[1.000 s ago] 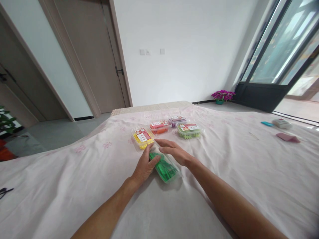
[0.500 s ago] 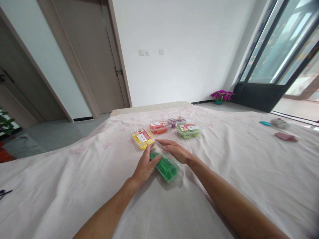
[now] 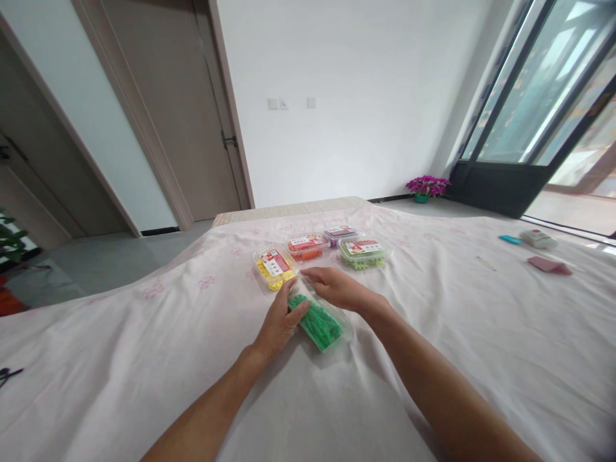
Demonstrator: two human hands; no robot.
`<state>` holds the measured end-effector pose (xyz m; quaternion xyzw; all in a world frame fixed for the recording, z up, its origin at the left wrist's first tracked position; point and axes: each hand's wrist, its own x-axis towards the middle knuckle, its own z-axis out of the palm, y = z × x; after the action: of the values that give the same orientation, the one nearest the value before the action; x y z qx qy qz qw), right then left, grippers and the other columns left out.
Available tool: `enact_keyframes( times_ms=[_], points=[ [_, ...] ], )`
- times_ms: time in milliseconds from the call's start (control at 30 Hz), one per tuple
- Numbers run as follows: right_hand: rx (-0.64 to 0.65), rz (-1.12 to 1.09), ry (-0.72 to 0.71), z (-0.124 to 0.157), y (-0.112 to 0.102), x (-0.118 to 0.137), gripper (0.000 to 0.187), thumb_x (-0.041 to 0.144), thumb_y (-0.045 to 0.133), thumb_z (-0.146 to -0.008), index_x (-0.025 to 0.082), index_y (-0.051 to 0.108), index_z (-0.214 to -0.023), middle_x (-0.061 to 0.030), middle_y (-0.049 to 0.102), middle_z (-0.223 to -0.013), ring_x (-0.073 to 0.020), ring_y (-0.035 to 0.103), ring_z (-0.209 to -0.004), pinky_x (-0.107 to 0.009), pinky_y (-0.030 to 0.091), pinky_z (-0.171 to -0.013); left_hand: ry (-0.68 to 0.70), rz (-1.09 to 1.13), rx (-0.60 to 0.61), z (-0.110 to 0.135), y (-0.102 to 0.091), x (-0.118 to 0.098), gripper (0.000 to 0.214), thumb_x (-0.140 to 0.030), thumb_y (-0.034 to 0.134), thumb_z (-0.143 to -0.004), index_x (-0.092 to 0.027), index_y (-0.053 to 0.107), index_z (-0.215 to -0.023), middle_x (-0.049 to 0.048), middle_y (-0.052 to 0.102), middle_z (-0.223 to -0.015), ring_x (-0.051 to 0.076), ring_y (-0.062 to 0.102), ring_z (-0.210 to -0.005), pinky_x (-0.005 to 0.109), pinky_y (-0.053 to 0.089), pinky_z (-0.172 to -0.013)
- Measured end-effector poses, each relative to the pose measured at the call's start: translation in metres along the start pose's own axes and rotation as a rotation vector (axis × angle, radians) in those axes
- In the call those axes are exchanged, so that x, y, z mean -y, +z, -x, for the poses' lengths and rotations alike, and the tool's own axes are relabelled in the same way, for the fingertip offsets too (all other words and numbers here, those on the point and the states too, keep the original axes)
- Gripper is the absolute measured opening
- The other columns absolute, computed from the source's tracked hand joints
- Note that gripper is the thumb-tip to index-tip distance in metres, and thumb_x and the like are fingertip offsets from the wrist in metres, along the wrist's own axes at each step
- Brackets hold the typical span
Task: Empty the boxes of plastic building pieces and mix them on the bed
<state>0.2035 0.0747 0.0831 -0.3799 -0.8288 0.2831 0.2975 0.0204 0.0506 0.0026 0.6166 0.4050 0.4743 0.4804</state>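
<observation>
In front of me a clear plastic box (image 3: 345,337) of green sticks (image 3: 318,324) lies tilted on the pink-white cloth. My left hand (image 3: 280,319) grips its near left side, thumb over the green sticks. My right hand (image 3: 337,289) is at the far right end of the box, with fingers bent and pressed on its edge; the fingertips are partly hidden. Just beyond my hands stand labelled boxes: one with yellow pieces (image 3: 273,268), one with orange pieces (image 3: 308,246), one with purple pieces (image 3: 341,235) and one with light green pieces (image 3: 362,254).
The patterned cloth (image 3: 144,366) is wrinkled. At the far right lie a pink folded cloth (image 3: 549,265), a blue item (image 3: 510,240) and a white packet (image 3: 539,239). A dark thin object (image 3: 9,375) is at the left edge. Potted magenta flowers (image 3: 427,186) stand by the wall.
My right hand has shifted slightly and its fingers are more bent at the far end of the box. My left hand keeps its grip; the other boxes stay put.
</observation>
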Motion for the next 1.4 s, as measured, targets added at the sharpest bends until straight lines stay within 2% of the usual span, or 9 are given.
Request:
enact_keyframes(
  times_ms=[100,233,433,567,700,900,1133,1400],
  points=[
    [-0.005,0.063,0.027,0.001,-0.001,0.001,0.049,0.011,0.049,-0.078,0.016,0.063,-0.125,-0.0076,0.072,-0.111,-0.021,0.066,-0.095,-0.037,0.05,-0.09,0.111,-0.119,-0.052,0.001,0.001,-0.001,0.063,-0.043,0.063,-0.085,-0.024,0.04,-0.14,0.0099,0.053,-0.135,0.027,0.048,-0.128,0.046,0.035,-0.111],
    [-0.004,0.064,0.037,0.002,-0.002,-0.002,0.048,0.015,0.051,-0.081,0.015,0.063,-0.127,-0.009,0.072,-0.11,-0.0212,0.066,-0.093,-0.035,0.051,-0.086,0.387,-0.446,-0.125,0.004,0.001,-0.008,0.051,-0.039,0.057,-0.09,-0.025,0.044,-0.137,0.0096,0.045,-0.14,0.024,0.039,-0.135,0.044,0.027,-0.116],
    [0.009,0.099,0.025,0.002,-0.002,-0.001,0.046,0.013,0.05,-0.081,0.016,0.065,-0.124,-0.0074,0.073,-0.106,-0.0203,0.066,-0.093,-0.033,0.049,-0.086,0.543,-0.74,-0.041,0.002,-0.004,-0.018,0.036,-0.032,0.046,-0.096,-0.026,0.051,-0.131,0.0087,0.04,-0.139,0.022,0.039,-0.134,0.042,0.034,-0.113],
    [0.032,0.12,-0.004,0.002,-0.004,0.005,0.042,0.012,0.048,-0.082,0.018,0.067,-0.119,-0.0062,0.072,-0.109,-0.0196,0.065,-0.095,-0.033,0.048,-0.087,0.582,-0.851,-0.004,-0.003,-0.006,-0.025,0.033,-0.025,0.048,-0.093,-0.024,0.051,-0.126,0.0093,0.043,-0.133,0.023,0.045,-0.128,0.043,0.04,-0.109],
    [0.042,0.131,-0.04,0.003,-0.006,0.008,0.044,0.01,0.046,-0.083,0.018,0.064,-0.123,-0.0076,0.071,-0.114,-0.0203,0.065,-0.099,-0.034,0.047,-0.09,0.573,-0.926,-0.024,-0.006,-0.004,-0.035,0.034,-0.014,0.047,-0.089,-0.025,0.052,-0.121,0.0085,0.044,-0.13,0.023,0.049,-0.121,0.045,0.044,-0.105],
    [-0.014,0.169,-0.069,0.004,0.003,0.009,0.043,0.007,0.042,-0.083,0.016,0.065,-0.119,-0.0104,0.071,-0.112,-0.0208,0.065,-0.098,-0.032,0.047,-0.087,0.522,-1.005,-0.068,-0.007,0.001,-0.04,0.048,0.002,0.041,-0.08,-0.024,0.051,-0.118,0.008,0.047,-0.125,0.02,0.054,-0.112,0.038,0.05,-0.097],
    [-0.1,0.221,-0.037,0.007,0.014,0.018,0.048,0.005,0.044,-0.079,0.018,0.065,-0.121,-0.0096,0.073,-0.107,-0.022,0.066,-0.094,-0.03,0.046,-0.083,0.562,-1.028,-0.162,-0.005,0.002,-0.038,0.04,0.003,0.04,-0.082,-0.023,0.053,-0.109,0.0083,0.05,-0.124,0.019,0.058,-0.106,0.035,0.053,-0.09],
    [-0.054,0.197,-0.042,0.004,0.008,0.015,0.046,0.003,0.046,-0.077,0.018,0.068,-0.115,-0.0069,0.074,-0.1,-0.0195,0.066,-0.089,-0.028,0.046,-0.079,0.618,-1.096,-0.176,-0.005,0.002,-0.041,0.034,0.0,0.045,-0.082,-0.024,0.055,-0.103,0.0068,0.057,-0.114,0.02,0.058,-0.104,0.034,0.053,-0.089]
  ],
)
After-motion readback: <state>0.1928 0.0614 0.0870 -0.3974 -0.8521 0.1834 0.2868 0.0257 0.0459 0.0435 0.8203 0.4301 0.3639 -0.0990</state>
